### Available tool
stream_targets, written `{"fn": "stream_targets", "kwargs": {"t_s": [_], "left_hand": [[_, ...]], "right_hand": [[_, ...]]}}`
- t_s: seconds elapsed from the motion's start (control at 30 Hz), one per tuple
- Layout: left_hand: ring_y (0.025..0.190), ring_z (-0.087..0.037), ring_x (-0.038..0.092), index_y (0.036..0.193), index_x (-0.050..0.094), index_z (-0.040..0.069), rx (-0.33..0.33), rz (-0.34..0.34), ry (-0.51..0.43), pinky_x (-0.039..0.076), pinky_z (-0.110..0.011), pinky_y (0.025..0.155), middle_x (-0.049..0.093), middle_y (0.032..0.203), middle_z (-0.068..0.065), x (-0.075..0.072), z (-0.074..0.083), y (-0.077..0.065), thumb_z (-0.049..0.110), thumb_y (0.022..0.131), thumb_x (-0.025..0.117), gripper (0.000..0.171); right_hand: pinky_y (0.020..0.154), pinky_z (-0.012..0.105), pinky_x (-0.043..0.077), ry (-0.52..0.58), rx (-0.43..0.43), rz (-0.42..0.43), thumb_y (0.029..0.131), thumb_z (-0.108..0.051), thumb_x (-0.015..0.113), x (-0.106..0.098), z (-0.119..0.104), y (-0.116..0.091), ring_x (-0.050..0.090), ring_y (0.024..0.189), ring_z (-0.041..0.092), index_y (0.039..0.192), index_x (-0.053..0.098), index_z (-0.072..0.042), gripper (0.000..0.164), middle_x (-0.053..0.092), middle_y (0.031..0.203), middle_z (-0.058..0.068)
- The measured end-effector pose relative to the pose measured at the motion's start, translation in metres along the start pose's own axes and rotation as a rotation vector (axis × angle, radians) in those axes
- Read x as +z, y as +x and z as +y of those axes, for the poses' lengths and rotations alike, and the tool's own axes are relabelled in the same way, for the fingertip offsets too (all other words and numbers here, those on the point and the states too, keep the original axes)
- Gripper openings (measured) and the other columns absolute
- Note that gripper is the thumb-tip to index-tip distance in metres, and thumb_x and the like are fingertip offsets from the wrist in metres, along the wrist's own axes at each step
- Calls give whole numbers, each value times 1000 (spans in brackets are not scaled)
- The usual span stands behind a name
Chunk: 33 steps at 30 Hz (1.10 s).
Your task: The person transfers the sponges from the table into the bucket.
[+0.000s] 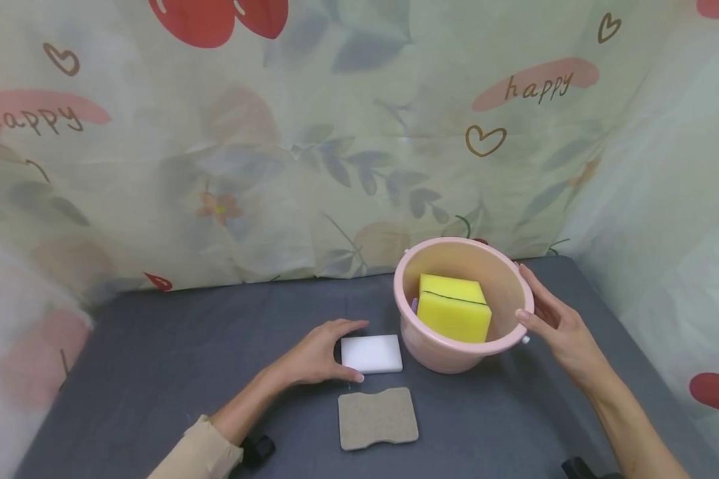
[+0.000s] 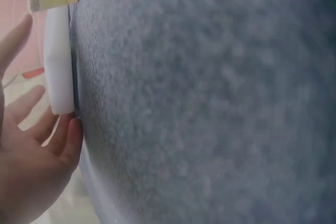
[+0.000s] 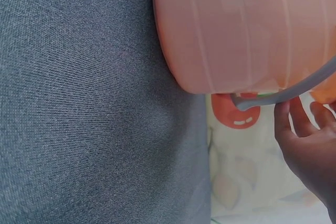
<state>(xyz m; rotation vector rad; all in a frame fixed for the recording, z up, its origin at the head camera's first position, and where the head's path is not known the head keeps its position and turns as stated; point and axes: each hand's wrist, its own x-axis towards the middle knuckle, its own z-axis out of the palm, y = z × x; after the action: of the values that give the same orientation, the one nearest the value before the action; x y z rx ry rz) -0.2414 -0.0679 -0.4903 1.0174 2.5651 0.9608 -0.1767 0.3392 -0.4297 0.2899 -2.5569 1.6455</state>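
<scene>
A white block (image 1: 371, 354), like a melamine sponge, lies flat on the dark table. My left hand (image 1: 320, 352) is at its left end, thumb on the near side and fingers on the far side, spread rather than closed. In the left wrist view, fingertips (image 2: 74, 132) are at the end of the white block (image 2: 60, 61). My right hand (image 1: 566, 332) holds the pink bucket (image 1: 443, 356) by its right rim, thumb over the edge. Yellow sponges (image 1: 454, 313) sit inside, with a bit of something purple (image 1: 415, 305) beside them. The bucket's grey handle (image 3: 283, 94) runs by the right fingers.
A beige sponge (image 1: 377, 419) with notched sides lies nearer than the white block. The dark cloth-covered table (image 1: 186, 359) meets a patterned curtain (image 1: 245, 166) at the back, and more curtain hangs at both sides.
</scene>
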Motion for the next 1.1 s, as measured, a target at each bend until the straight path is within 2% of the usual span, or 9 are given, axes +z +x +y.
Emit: {"fn": "stream_targets", "kwargs": {"t_s": [0.23, 0.5, 0.83, 0.93, 1.1], "left_hand": [[124, -28, 49, 140, 57, 11, -20, -27, 75, 42, -45, 99, 56, 139, -7, 5, 4, 3, 37, 76, 87, 75], [117, -26, 51, 133, 63, 14, -3, 9, 115, 44, -42, 93, 60, 130, -6, 8, 5, 8, 34, 76, 87, 65], [100, -18, 60, 136, 60, 7, 4, 41, 75, 49, -37, 84, 64, 120, -9, -7, 6, 8, 27, 83, 82, 61], [99, -16, 60, 135, 60, 8, -13, 63, 67, 49, -35, 83, 65, 121, -8, -12, 7, 8, 27, 84, 81, 59], [82, -12, 58, 137, 60, 10, -70, 93, 42, 49, -29, 71, 65, 120, -5, -24, 9, 9, 28, 86, 79, 57]], "right_hand": [[97, 6, 35, -1, 13, 5, 101, -15, 59, 0, 1, 1, 23, 148, 13, 158, 20, -33, 71, 16, 165, -3], [97, 6, 34, -4, 29, 0, 101, -16, 59, 0, -1, -1, 22, 149, 13, 158, 19, -34, 72, 16, 165, -5], [97, 6, 34, -5, 35, -4, 101, -16, 59, 0, -2, 0, 23, 148, 11, 159, 19, -32, 72, 16, 165, -5], [97, 6, 35, -4, 37, -4, 101, -16, 59, -1, -2, 0, 22, 149, 12, 159, 19, -33, 72, 16, 165, -5], [97, 6, 35, -4, 31, -1, 101, -16, 59, 0, -1, 0, 22, 149, 13, 158, 19, -33, 71, 16, 165, -4]]}}
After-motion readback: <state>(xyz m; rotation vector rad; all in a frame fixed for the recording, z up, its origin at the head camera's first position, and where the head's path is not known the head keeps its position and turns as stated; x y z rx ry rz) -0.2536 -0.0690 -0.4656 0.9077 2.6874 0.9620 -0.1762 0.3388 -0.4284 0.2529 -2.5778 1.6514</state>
